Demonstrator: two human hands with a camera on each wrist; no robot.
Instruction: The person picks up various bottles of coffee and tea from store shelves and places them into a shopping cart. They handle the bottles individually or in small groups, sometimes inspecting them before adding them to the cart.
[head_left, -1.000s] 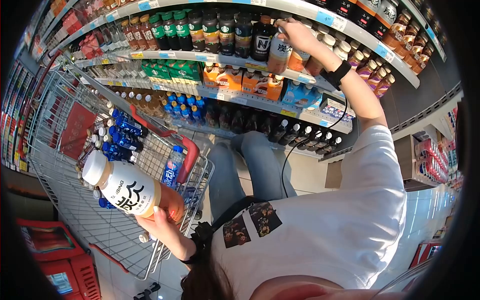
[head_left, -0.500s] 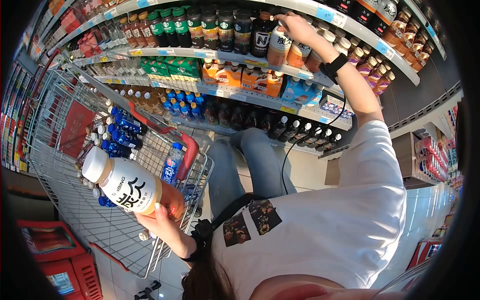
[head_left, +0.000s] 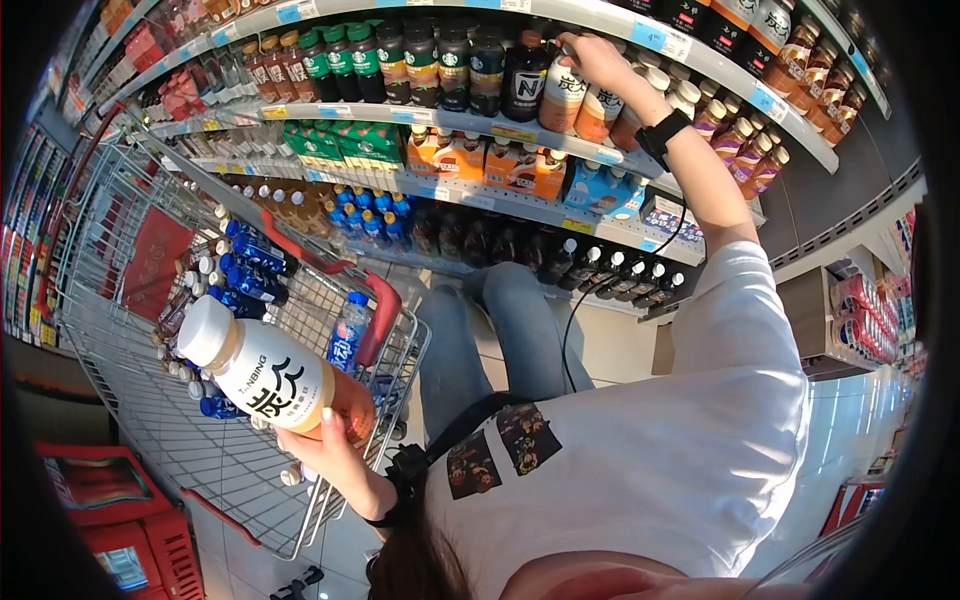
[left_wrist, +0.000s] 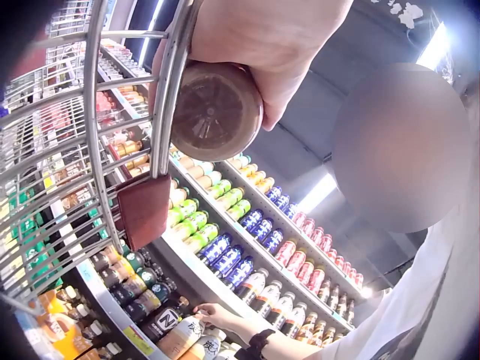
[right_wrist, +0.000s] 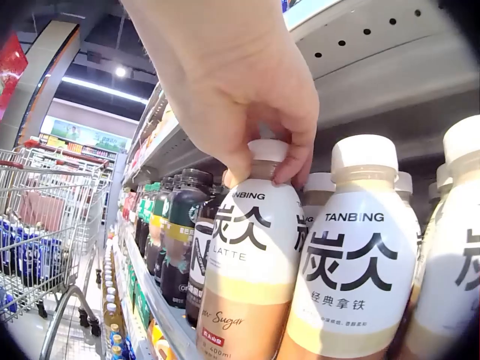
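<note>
"What fills the scene?"

"Curved-looking pale metal shelves (head_left: 480, 122), smooth-edged and packed with drinks, rise beside a shopping cart (head_left: 180, 440) of shiny wire mesh with a red plastic handle (head_left: 380, 320)."

"And the bottles?"

"Two rounded TANBING bottles, glossy, with white labels, bold black characters and tan-to-orange lower parts. The left bottle (head_left: 280, 375) tilts over the cart, its lower end in the left hand (head_left: 335, 460) and its ridged white cap (head_left: 207, 330) pointing away. The right bottle (right_wrist: 251, 255) is in the front row of the shelves, below the right hand (right_wrist: 240, 97), between a dark bottle marked N (head_left: 524, 80) and another TANBING bottle (right_wrist: 356, 255)."

"How do the hands hold them?"

"The left hand is curled around its bottle near the round base (left_wrist: 214, 112), thumb against the side. The right hand reaches from above, thumb and fingers clamped on the narrow neck (right_wrist: 264, 168), just under the small white lid (right_wrist: 268, 149)."
</note>
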